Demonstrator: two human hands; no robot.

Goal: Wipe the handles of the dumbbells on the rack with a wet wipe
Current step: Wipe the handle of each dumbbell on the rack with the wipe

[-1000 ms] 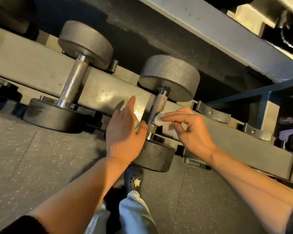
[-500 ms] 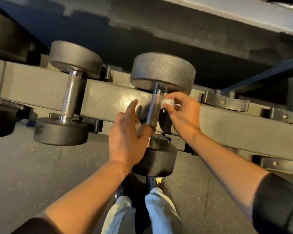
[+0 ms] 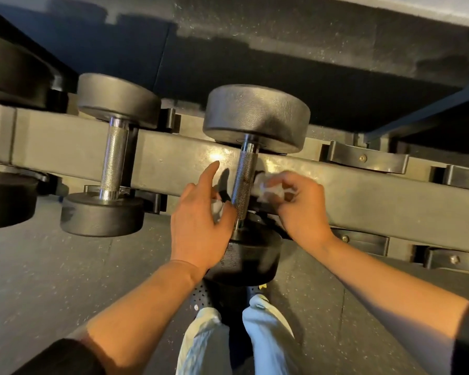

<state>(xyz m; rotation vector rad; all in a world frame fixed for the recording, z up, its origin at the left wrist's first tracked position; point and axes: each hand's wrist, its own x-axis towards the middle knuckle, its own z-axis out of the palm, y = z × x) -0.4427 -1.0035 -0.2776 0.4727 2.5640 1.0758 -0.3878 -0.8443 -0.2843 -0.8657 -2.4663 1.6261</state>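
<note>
A black dumbbell with a knurled steel handle [image 3: 243, 185] lies across the rack rail [image 3: 173, 161] in front of me. A white wet wipe [image 3: 268, 188] passes behind the handle. My right hand [image 3: 303, 209] pinches its crumpled right end just right of the handle's middle. My left hand [image 3: 201, 226] is left of the handle, index finger straight, with the wipe's other end showing between thumb and fingers. A second dumbbell, with a bare handle [image 3: 113, 161], lies on the rail further left.
More black dumbbell heads [image 3: 8, 198] sit at the far left of the rack. Empty black cradles [image 3: 368, 159] line the rail to the right. My legs and a dark shoe [image 3: 201, 296] stand on the speckled rubber floor below the dumbbell.
My right hand slid with the wipe from the top of the handle, near the far head, down to its middle. My left hand stayed beside the handle's lower part.
</note>
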